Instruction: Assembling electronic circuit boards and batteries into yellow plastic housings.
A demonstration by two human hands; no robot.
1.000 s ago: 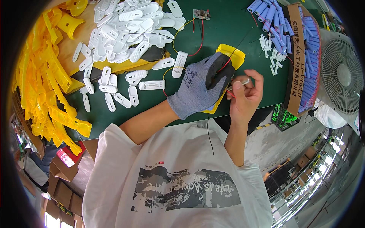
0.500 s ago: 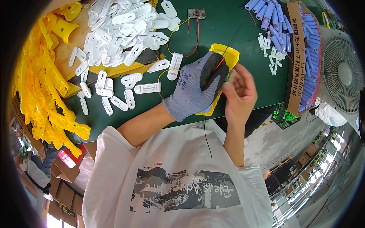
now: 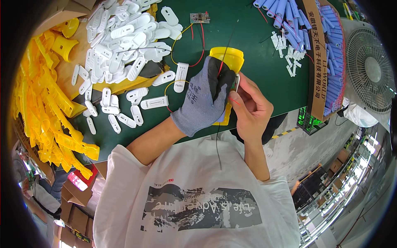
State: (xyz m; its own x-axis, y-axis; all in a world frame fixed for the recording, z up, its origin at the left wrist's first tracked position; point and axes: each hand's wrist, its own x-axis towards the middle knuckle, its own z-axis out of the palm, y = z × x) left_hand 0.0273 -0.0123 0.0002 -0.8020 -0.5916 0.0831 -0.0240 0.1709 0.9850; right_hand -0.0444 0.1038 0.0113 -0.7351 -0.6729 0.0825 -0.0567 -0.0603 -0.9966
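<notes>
The left hand (image 3: pixel 204 99), in a grey glove with black fingertips, is curled around a yellow plastic housing (image 3: pixel 226 58) that rests on the green table (image 3: pixel 248 45) just in front of the person. The bare right hand (image 3: pixel 250 109) touches the housing's right side, its fingers bent and pinching a small metal part (image 3: pixel 237 82) against it. Thin red and black wires (image 3: pixel 221 66) run over the glove. White plastic covers (image 3: pixel 120 41) lie heaped to the left, blue batteries (image 3: pixel 285 8) at the far right.
</notes>
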